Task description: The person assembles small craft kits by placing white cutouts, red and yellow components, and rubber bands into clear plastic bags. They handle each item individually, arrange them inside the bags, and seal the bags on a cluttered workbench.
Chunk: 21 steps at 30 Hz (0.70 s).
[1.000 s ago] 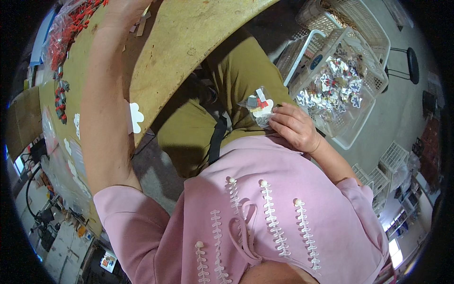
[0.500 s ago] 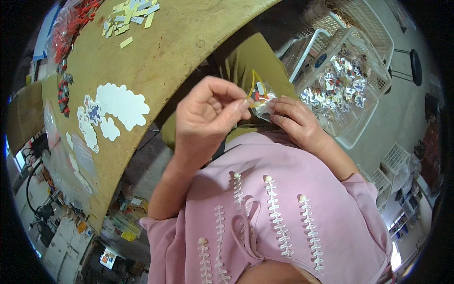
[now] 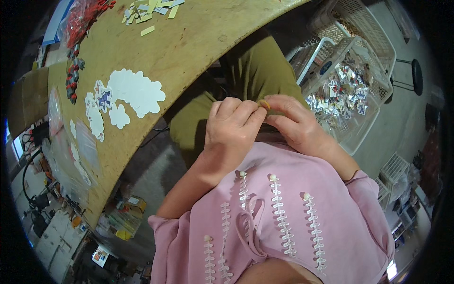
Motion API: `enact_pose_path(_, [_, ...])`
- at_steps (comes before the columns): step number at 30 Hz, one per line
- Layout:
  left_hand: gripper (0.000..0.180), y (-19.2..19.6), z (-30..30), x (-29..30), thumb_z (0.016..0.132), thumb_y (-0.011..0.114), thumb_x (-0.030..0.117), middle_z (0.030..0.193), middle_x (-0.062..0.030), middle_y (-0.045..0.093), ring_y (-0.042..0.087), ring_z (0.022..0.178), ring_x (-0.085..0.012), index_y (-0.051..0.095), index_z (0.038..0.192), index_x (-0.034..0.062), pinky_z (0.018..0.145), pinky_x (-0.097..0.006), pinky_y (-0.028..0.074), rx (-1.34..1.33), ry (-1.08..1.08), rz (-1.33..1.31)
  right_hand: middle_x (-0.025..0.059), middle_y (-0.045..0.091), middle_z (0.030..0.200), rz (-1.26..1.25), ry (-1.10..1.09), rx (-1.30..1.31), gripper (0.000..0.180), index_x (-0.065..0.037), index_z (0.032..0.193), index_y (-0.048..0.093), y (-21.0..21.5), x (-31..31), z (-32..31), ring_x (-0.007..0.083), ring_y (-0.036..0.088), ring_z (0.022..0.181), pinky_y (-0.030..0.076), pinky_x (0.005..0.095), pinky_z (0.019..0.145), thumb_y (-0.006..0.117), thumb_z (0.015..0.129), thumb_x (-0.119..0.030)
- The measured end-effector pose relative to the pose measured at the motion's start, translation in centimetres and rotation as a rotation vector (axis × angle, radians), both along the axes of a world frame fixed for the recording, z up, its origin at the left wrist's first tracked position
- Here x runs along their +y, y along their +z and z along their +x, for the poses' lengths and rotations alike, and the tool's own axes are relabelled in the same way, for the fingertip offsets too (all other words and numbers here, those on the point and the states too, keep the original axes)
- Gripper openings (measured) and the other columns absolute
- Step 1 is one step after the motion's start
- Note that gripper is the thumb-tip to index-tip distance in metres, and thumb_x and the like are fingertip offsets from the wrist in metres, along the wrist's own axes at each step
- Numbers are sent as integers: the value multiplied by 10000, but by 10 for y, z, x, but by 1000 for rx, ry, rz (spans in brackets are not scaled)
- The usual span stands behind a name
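Over our lap [image 3: 253,71], our left hand [image 3: 231,127] is curled and our right hand [image 3: 299,124] half-closed, both at a yellow band [image 3: 265,104], grips unclear; slack fingers could let it slip.

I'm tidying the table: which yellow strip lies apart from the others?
The lone yellow strip below the pile in the picture; a gap separates it, while the others lie bunched.

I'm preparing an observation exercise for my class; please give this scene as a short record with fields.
Left hand: curled, fingertips at a small yellow loop
Right hand: fingertips at the same loop; grip partly hidden
Table: white cut-outs, yellow and grey strips, red-and-grey pieces
Person's right: plastic basket with many small shiny pieces
Clothing: pink top, olive trousers
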<state>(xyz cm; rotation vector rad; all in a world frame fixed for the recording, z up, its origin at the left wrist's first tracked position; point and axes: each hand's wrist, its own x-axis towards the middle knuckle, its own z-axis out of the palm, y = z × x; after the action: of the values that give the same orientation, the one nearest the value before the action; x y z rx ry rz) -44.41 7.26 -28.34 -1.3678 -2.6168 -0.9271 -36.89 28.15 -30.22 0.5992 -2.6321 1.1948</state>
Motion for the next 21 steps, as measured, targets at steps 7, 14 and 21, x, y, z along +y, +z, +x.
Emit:
enact_pose_path(7, [302, 16, -4, -10, 731, 768, 107, 1238, -74, 639, 558, 1204, -272, 747, 1032, 95, 1038, -470, 410, -24, -21, -249, 236, 664, 1266, -46, 29, -1, 249, 57, 1055, 686, 1, -11, -5, 422, 667, 1202, 594, 464, 973, 741, 834, -43])
enact_pose_path(14, [369, 29, -16, -28, 779, 794, 65, 1219, -98, 664, 634, 1142, -312, 727, 1142, 86, 999, -453, 479, -269, 31, -88, 232, 668, 1251, -49, 25, 60, 272, 66, 1050, 687, 16, -18, -17, 418, 680, 1169, 606, 452, 938, 762, 802, -19])
enact_pose_path(21, [342, 33, -9, -42, 769, 793, 78, 1283, -118, 654, 622, 1182, -319, 739, 1105, 111, 993, -463, 484, -131, 59, -120, 223, 673, 1229, -50, 62, 61, 270, 68, 1070, 685, 25, -23, -25, 413, 685, 1158, 609, 447, 933, 767, 822, 1])
